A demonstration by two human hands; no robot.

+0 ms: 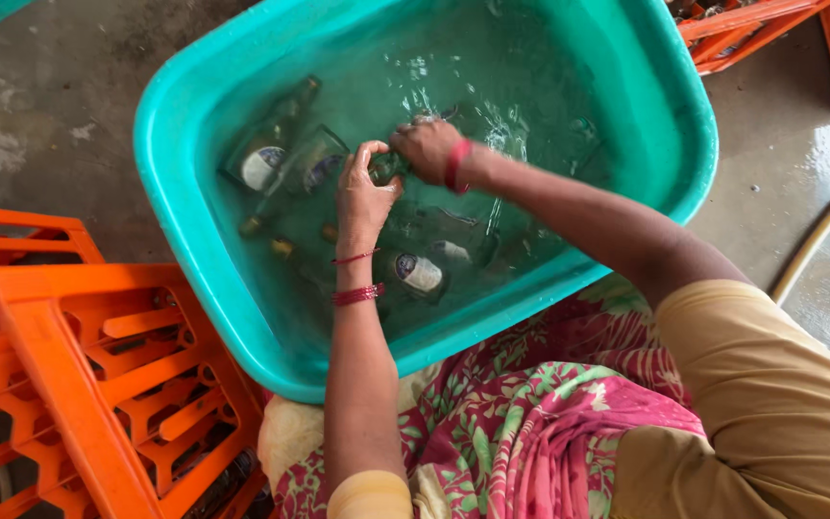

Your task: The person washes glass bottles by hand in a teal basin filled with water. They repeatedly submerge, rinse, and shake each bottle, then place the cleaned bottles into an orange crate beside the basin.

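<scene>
While both hands work below the waterline, the scene reads as follows.

Left hand: the left hand [364, 197], wearing red bangles, curls thumb and fingers around the near end of a glass bottle [386, 168] at the middle of the tub.

Right hand: the right hand [427, 150], a red bangle at the wrist, is clenched over the same bottle from the far side; the two hands almost touch.

Bottle: it lies half under water, mostly hidden by the fingers, so its tilt cannot be told.

Tub: the turquoise plastic tub [206, 288] sits on the floor, its near rim pressed against the person's floral-clothed lap. Open water shows at the far right, free of bottles.

Other bottles: several submerged bottles [280, 154] with round pale labels lie flat along the left wall and beneath the forearms, crowding that side.

Left edge: an orange crate [98, 384] stands just beside the tub's near-left corner, with little gap between.

Top right: more orange crates [761, 24] stand close behind the tub's far rim.

Right edge: a pale hose [823, 231] curves across wet concrete floor [40, 115], well apart from the tub.
</scene>
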